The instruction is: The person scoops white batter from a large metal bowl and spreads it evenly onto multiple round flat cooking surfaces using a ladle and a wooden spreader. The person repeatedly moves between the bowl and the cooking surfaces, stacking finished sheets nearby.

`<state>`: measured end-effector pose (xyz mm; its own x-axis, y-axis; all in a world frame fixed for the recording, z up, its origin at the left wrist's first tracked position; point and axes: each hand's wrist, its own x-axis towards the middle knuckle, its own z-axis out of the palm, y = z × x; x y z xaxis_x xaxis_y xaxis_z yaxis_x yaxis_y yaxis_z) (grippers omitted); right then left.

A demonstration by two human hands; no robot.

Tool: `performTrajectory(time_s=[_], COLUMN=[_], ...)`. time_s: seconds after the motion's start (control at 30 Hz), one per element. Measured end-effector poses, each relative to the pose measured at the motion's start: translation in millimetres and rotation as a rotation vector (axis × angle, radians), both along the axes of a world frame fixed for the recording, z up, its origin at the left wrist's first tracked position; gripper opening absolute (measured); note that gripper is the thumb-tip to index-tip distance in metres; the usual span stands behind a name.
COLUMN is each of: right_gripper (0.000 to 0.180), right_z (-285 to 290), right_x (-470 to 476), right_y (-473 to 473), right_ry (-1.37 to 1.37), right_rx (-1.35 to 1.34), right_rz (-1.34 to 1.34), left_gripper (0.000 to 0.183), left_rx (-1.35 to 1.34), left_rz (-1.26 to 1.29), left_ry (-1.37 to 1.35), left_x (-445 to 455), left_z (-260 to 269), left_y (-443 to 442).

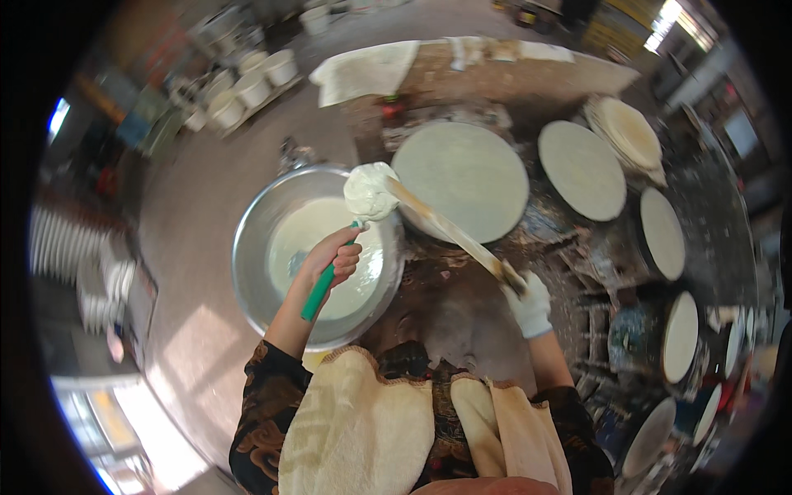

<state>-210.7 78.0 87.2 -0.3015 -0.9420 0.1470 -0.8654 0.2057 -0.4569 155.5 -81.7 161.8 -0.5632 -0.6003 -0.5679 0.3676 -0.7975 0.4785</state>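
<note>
My left hand (339, 257) is closed around the green handle (322, 286) of a ladle or scoop, whose head (371, 192) is heaped or coated with pale batter. Beneath it stands a wide metal basin (247, 272) with pale liquid batter (288, 244) inside. My right hand (529, 303), in a white glove, grips a long wooden stick (461, 238) by its dark end. The stick's far end touches the batter at the ladle's head. Beyond the stick lies a large round griddle (461, 179) with a pale surface; whether batter covers it cannot be told.
More round pale-topped griddles or drums (581, 170) curve along the right. A stack of round flat sheets (625, 133) sits at the upper right. White buckets (252, 88) stand at the upper left. A white cloth (368, 71) lies over a ledge behind the griddle.
</note>
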Motion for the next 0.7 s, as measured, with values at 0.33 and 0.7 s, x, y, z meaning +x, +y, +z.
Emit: performTrajectory(time_s=[0.33, 0.7], right_gripper=[0.038, 0.039], right_z=[21.6, -11.8], right_x=[-46.9, -69.5], right_y=[256.7, 486.0], right_ry=[-1.458, -1.628], right_rx=[-0.038, -0.634], right_rz=[-0.631, -0.948], left_gripper=[0.027, 0.018], left_rx=[-0.367, -0.012], left_rz=[-0.813, -1.464], left_ry=[0.118, 0.082], left_x=[-242.5, -499.0], left_z=[96.2, -5.8], left_y=[123.3, 348.7])
